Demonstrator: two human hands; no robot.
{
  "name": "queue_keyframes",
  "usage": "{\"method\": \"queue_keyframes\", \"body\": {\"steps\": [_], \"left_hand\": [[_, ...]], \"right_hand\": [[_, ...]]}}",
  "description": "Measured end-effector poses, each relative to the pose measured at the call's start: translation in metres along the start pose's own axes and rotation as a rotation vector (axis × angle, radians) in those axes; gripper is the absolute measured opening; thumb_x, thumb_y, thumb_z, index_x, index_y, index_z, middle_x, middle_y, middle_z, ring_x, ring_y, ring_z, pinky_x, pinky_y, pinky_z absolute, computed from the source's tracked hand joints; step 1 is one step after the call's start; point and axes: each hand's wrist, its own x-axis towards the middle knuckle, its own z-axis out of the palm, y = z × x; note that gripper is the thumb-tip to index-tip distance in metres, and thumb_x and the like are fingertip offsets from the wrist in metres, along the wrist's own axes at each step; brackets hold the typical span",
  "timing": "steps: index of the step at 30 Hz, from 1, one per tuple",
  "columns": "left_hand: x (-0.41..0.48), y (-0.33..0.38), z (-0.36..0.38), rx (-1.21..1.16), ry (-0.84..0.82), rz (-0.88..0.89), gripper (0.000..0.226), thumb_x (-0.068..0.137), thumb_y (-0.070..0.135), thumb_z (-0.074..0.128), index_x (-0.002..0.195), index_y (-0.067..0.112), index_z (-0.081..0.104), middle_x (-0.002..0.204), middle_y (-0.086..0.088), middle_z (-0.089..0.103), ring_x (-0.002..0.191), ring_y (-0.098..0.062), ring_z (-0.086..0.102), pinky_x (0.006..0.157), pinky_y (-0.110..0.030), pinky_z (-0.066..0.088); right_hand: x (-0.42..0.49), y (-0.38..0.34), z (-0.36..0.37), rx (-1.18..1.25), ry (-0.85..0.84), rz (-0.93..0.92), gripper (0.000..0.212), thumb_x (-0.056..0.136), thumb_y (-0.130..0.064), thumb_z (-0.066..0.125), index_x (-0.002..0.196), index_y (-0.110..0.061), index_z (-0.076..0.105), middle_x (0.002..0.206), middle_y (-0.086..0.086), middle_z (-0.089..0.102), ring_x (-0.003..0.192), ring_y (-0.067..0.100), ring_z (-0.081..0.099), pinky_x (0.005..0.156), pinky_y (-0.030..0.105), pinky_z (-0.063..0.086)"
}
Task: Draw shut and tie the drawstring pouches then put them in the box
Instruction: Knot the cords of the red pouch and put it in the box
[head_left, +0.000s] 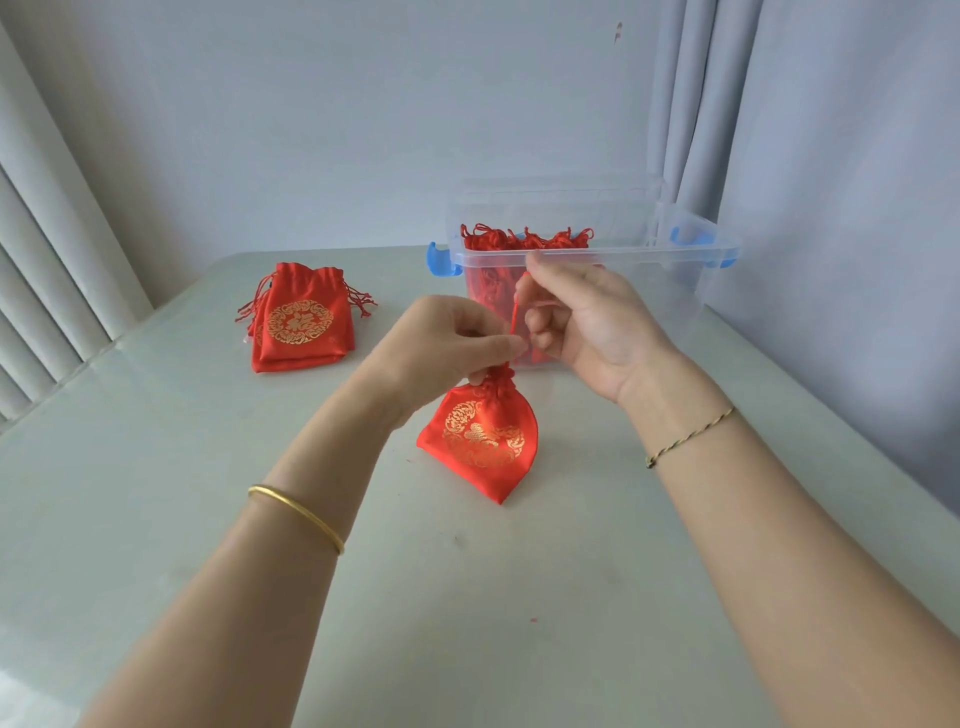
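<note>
The person holds 1 red pouch (480, 434) above the surface (156, 519), its mouth already gathered tight. The left hand (447, 338) pinches the gathered neck, while the right hand (582, 317) grips the red drawstring (514, 317) and draws it upward, taut between the 2 hands. The clear box (587, 254) stands just behind the hands, already holding many tied pouches. A small stack of untied pouches (301, 322) waits well to the left. The knot looks unfinished, so the likely risk is the cord slipping from the right hand's fingertips, letting the neck loosen. Pulling too hard could also snag the cord or twist the satin crooked.
</note>
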Motion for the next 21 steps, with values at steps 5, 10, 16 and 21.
{"method": "queue_keyframes", "body": {"steps": [5, 10, 16, 21], "left_hand": [[0.003, -0.005, -0.004, -0.124, 0.044, -0.068, 0.015, 0.089, 0.012, 0.059, 0.078, 0.007, 0.069, 0.064, -0.003, 0.059, 0.053, -0.011, 0.046, 0.059, -0.021, 0.043], [0.005, -0.006, -0.005, -0.23, 0.086, -0.116, 0.012, 0.091, 0.009, 0.055, 0.088, 0.001, 0.063, 0.066, -0.003, 0.059, 0.051, -0.008, 0.048, 0.058, -0.017, 0.046], [0.005, -0.007, -0.006, -0.285, 0.219, -0.144, 0.007, 0.089, 0.008, 0.058, 0.088, 0.002, 0.062, 0.065, -0.007, 0.063, 0.044, -0.007, 0.058, 0.058, -0.019, 0.054], [0.005, -0.007, -0.006, -0.257, 0.293, -0.145, 0.009, 0.086, 0.005, 0.062, 0.078, 0.0, 0.062, 0.063, -0.011, 0.063, 0.044, -0.008, 0.062, 0.057, -0.019, 0.056]], "right_hand": [[-0.001, 0.002, -0.003, -0.183, -0.002, 0.156, 0.039, 0.097, -0.04, 0.037, 0.083, -0.01, 0.056, 0.063, 0.004, 0.066, 0.038, 0.011, 0.044, 0.037, 0.015, 0.03], [-0.004, 0.004, 0.004, -0.295, -0.061, 0.121, 0.01, 0.091, -0.007, 0.045, 0.082, -0.011, 0.045, 0.061, 0.006, 0.06, 0.044, 0.017, 0.052, 0.041, 0.022, 0.034], [-0.004, 0.011, 0.007, -0.53, -0.088, -0.215, 0.017, 0.078, -0.003, 0.068, 0.079, -0.011, 0.053, 0.062, 0.002, 0.055, 0.051, 0.006, 0.047, 0.048, 0.017, 0.039], [-0.004, 0.018, 0.01, -0.734, -0.071, -0.435, 0.011, 0.074, -0.001, 0.073, 0.081, -0.004, 0.065, 0.06, -0.011, 0.046, 0.047, -0.001, 0.045, 0.05, 0.008, 0.035]]}}
